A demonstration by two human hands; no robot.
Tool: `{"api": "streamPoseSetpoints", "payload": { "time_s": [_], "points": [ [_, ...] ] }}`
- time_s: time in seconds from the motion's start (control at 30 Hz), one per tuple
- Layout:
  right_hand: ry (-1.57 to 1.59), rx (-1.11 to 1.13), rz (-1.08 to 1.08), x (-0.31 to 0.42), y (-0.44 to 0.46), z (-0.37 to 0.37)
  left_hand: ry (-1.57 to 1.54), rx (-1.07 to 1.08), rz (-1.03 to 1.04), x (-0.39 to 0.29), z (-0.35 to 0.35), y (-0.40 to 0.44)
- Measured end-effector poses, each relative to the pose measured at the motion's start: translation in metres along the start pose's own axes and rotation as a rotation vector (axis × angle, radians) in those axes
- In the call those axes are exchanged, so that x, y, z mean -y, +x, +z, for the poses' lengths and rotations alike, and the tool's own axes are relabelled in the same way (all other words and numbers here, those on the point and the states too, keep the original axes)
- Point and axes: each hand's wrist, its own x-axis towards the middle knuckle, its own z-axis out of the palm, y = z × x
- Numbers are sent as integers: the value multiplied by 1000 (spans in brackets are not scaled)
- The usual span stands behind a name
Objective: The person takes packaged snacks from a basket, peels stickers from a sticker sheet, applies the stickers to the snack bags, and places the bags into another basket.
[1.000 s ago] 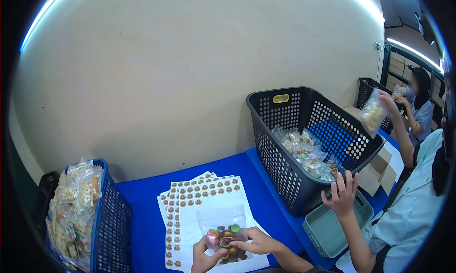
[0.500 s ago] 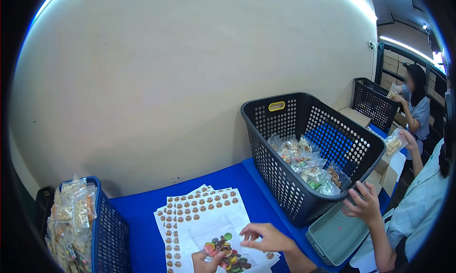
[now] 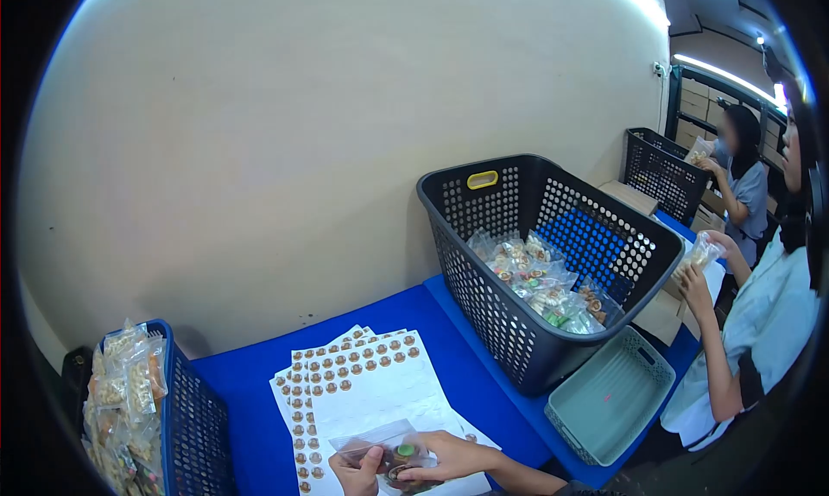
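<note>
A clear bag of colourful round candies (image 3: 404,452) lies over the sticker sheets, near the bottom of the view. My left hand (image 3: 356,473) grips its left side, thumb on top. My right hand (image 3: 453,458) is closed on its right side, with the thumb by a round brown sticker on the bag. Beneath are overlapping white sheets (image 3: 371,399) with rows of round brown stickers along the top and left. Part of the bag's lower end is hidden by my hands and the frame edge.
A blue basket (image 3: 197,427) full of snack bags stands at left. A large black basket (image 3: 484,280) holding bags and a grey-green tray (image 3: 604,401) are at right. Beside them a co-worker (image 3: 734,323) holds a bag; another person (image 3: 743,181) sits behind, near a second black basket (image 3: 661,172).
My right hand, lifted off the bag half a second ago, is back on it. The co-worker's hand has left the large basket's edge, and both their hands are now at their bag.
</note>
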Motion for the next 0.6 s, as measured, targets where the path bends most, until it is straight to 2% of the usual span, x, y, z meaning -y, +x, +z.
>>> {"api": "streamPoseSetpoints", "payload": {
  "time_s": [0.07, 0.17, 0.27, 0.33, 0.43, 0.5, 0.57, 0.6],
  "points": [
    [45, -66, -82, 0, -6, 4, 5, -12, 48, 0, 4, -6],
    [60, -53, -66, 9, -18, 6, 99, 43, 49, -1, 4, -15],
    [18, -36, -59, 15, -32, 7, -11, 168, 60, -3, 5, -21],
    [-14, -49, -66, 17, -41, 9, 71, 104, -81, 2, 4, -22],
    [-112, -60, 12, 18, -53, 10, 76, 155, -120, 7, 12, -25],
    [75, -462, -235, 15, -63, 15, 66, 219, -98, 8, 22, -31],
    [62, -485, -228, 10, -71, 18, 76, 357, 22, 8, 31, -33],
    [47, -495, -229, 9, -75, 18, 71, 374, 18, 9, 35, -35]
  ]
}}
